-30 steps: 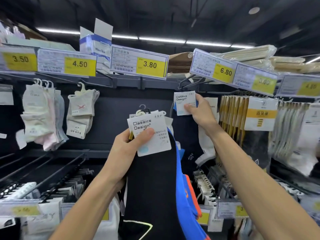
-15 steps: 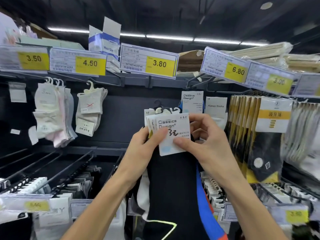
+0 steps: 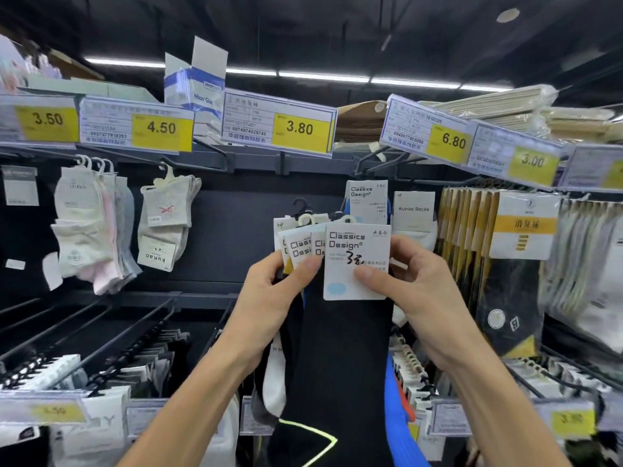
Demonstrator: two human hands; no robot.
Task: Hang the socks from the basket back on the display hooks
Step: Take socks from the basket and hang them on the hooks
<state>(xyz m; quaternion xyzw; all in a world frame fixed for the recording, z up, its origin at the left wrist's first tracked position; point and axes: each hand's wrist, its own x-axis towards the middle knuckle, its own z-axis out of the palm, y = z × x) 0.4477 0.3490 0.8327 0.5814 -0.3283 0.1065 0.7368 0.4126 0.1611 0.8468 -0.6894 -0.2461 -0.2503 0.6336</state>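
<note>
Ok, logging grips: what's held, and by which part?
Left hand grips the sock bundle by its label cards; right hand pinches the front card at its right side.

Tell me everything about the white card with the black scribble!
The white card, stiff paper by its look, stands upright facing the camera. It reads Classics Design, with a black scribble and a pale blue oval lower left. A black sock hangs beneath it. The right hand pinches it, thumb on front; the left hand holds similar cards fanned behind it.
</note>
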